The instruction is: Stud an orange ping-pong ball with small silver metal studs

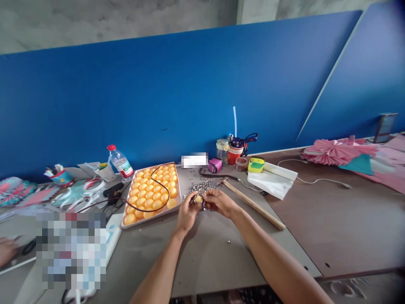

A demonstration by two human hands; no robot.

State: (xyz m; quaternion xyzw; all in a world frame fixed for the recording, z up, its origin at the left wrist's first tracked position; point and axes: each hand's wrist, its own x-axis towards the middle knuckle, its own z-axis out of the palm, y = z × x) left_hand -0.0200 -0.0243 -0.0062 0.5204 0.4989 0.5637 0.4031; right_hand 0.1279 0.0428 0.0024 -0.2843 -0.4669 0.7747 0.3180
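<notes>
My left hand (187,210) is closed round a small yellow ball (198,199), held just above the grey table (202,253). My right hand (217,201) is closed in a pinch beside the ball, fingertips touching it; what it pinches is too small to make out. Both hands hover over a pile of small silvery pieces (202,186). To the left lies a white tray (152,222) filled with several orange-yellow balls (152,194), a dark cord looping across it.
A wooden stick (255,205) lies right of my hands. Behind stand a water bottle (120,162), cups with tools (235,152), a tape roll (241,163), white sheets (274,179) and pink paper fans (337,151). Another person's hand (6,250) shows at far left. A blue wall backs the table.
</notes>
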